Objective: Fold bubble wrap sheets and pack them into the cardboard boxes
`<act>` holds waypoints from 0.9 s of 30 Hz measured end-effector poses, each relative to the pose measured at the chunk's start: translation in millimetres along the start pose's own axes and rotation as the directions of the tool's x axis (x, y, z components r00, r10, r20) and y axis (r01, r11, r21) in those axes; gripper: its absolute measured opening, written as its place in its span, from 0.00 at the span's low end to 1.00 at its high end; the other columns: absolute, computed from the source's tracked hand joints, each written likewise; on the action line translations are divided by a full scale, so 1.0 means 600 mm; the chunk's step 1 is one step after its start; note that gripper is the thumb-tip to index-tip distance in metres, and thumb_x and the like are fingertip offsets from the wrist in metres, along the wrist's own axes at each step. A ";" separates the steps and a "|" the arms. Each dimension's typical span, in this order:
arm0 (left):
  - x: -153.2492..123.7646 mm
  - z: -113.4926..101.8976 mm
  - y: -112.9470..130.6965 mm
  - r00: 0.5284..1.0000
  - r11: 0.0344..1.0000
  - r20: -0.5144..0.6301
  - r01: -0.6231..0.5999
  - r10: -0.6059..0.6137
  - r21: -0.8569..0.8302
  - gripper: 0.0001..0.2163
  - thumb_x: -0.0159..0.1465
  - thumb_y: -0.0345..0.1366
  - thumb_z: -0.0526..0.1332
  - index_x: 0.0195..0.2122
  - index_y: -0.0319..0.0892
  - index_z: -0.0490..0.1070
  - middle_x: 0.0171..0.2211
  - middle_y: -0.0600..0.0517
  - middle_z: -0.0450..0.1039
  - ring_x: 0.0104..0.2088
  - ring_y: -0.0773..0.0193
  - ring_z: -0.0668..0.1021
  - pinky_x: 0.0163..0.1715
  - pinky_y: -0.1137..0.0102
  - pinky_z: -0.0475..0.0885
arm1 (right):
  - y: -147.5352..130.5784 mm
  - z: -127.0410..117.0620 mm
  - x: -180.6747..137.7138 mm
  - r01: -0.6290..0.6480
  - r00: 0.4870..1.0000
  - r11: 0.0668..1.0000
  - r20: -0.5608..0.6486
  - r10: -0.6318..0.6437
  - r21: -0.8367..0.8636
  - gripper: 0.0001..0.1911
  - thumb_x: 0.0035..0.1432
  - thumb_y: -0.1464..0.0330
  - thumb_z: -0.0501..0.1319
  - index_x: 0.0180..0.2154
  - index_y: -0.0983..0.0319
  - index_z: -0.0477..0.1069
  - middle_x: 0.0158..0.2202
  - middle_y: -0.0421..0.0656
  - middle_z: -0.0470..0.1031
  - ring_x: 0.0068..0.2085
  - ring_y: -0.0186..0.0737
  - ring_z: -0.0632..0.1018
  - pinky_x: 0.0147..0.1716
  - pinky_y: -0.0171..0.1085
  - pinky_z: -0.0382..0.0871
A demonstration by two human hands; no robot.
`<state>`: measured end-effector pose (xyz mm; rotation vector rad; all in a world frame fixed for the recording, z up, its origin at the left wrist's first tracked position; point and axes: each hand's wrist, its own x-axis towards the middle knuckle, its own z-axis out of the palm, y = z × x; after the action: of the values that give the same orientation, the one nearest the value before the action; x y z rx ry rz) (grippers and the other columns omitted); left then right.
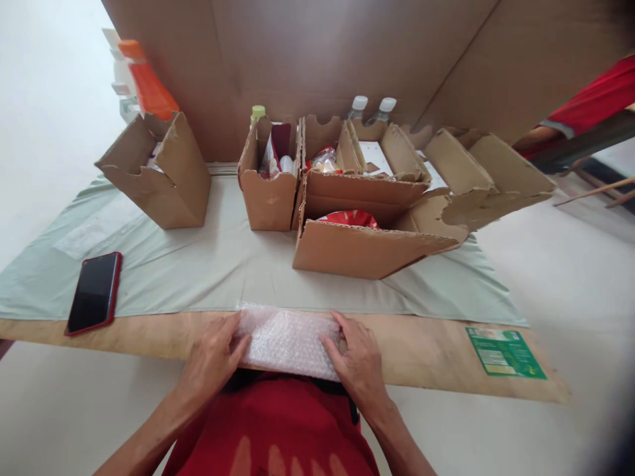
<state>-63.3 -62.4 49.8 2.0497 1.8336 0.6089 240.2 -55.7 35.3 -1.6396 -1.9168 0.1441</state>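
A flat, folded piece of clear bubble wrap (290, 338) lies at the table's front edge, close to my body. My left hand (217, 347) holds its left end, with the thumb on top and the fingers along the edge. At the opposite end, my right hand (356, 350) has thumb and fingers closed around the wrap's right side. Whether anything is inside the wrap cannot be made out. Beyond it stands a long open cardboard box (347, 254) with a red packet (351, 218) inside.
A phone (94, 294) lies at left, near a cardboard box (183, 178) and an orange bottle (149, 86). More open boxes (270, 201) with packets stand at the back, before capped bottles (385, 109). A green label (506, 352) is at right. Another person's red sleeve (595, 99) shows far right.
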 end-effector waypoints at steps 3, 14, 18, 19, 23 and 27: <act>0.003 -0.013 0.000 0.999 0.994 -0.018 0.042 -0.041 0.097 0.19 0.68 0.44 0.58 0.57 0.43 0.71 0.41 0.47 0.79 0.38 0.53 0.81 0.39 0.61 0.76 | 0.005 -0.002 0.008 0.076 0.996 0.984 -0.025 -0.081 -0.162 0.23 0.69 0.56 0.57 0.55 0.66 0.72 0.48 0.54 0.79 0.45 0.53 0.78 0.43 0.46 0.67; 0.006 -0.037 0.020 0.976 0.967 0.088 0.208 -0.197 -0.146 0.11 0.62 0.45 0.57 0.27 0.46 0.67 0.27 0.52 0.72 0.27 0.60 0.74 0.29 0.67 0.69 | -0.029 -0.030 0.008 -0.139 0.985 0.944 0.138 0.102 0.299 0.06 0.65 0.64 0.61 0.36 0.58 0.71 0.37 0.43 0.80 0.37 0.41 0.80 0.36 0.37 0.72; 0.028 -0.058 0.009 0.931 0.812 0.200 0.364 -0.304 -0.456 0.12 0.60 0.47 0.61 0.28 0.45 0.65 0.23 0.57 0.66 0.24 0.64 0.72 0.26 0.71 0.67 | -0.051 -0.048 0.008 -0.318 0.947 0.821 0.203 0.249 0.474 0.08 0.61 0.62 0.64 0.40 0.58 0.72 0.33 0.40 0.79 0.32 0.37 0.80 0.33 0.33 0.75; 0.039 -0.064 0.009 0.925 0.764 0.209 0.381 -0.318 -0.520 0.12 0.59 0.47 0.63 0.29 0.45 0.66 0.24 0.57 0.66 0.25 0.65 0.71 0.25 0.72 0.67 | -0.054 -0.048 0.010 -0.331 0.943 0.800 0.197 0.268 0.500 0.09 0.60 0.62 0.64 0.41 0.58 0.73 0.34 0.41 0.79 0.35 0.38 0.81 0.36 0.33 0.76; 0.084 -0.087 0.018 0.914 0.649 0.221 0.399 -0.341 -0.648 0.22 0.53 0.45 0.70 0.46 0.43 0.69 0.33 0.54 0.72 0.33 0.64 0.76 0.32 0.71 0.72 | -0.056 -0.040 0.017 -0.387 0.921 0.710 0.217 0.323 0.588 0.18 0.59 0.62 0.65 0.50 0.60 0.73 0.39 0.45 0.80 0.38 0.40 0.83 0.41 0.36 0.79; 0.089 -0.085 0.021 0.854 0.550 0.378 0.519 -0.356 -0.654 0.38 0.51 0.47 0.72 0.62 0.43 0.63 0.46 0.45 0.76 0.43 0.57 0.80 0.41 0.65 0.76 | -0.049 -0.027 0.016 -0.419 0.905 0.663 0.230 0.357 0.621 0.21 0.59 0.62 0.65 0.53 0.61 0.72 0.43 0.48 0.80 0.41 0.42 0.83 0.43 0.38 0.79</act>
<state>-74.5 -12.8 104.9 1.0030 1.5136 0.7874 222.6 -58.1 65.1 -1.5053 -1.2888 0.9776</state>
